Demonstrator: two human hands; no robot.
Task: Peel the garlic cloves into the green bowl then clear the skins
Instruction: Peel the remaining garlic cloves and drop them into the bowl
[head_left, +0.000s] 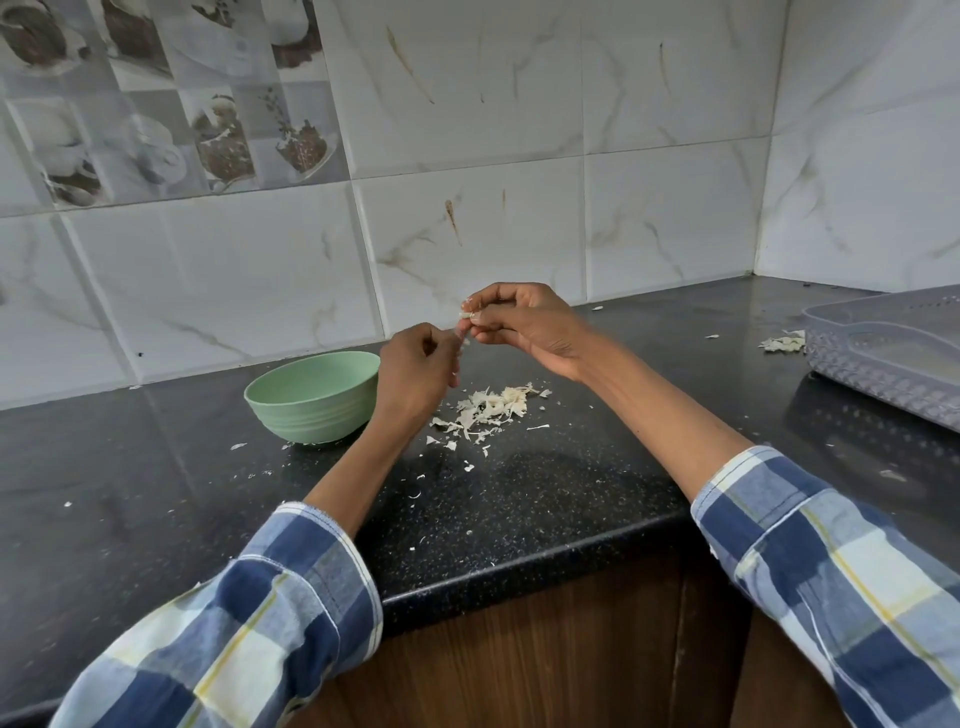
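Observation:
A pale green bowl (311, 397) stands on the black speckled counter, left of my hands; its inside is hidden from this angle. My right hand (524, 325) pinches a small garlic clove (466, 313) at its fingertips, raised above the counter. Just below and left of it, my left hand (415, 371) is curled and pinches a thin strip of skin (458, 345) that hangs from the clove. A heap of papery garlic skins (493, 408) lies on the counter under my hands, right of the bowl.
A grey plastic tray (883, 353) sits at the far right, with a few skins (783, 343) beside its left edge. Small skin flakes are scattered over the counter (519, 493). The tiled wall rises close behind, and the counter's front edge runs near my sleeves.

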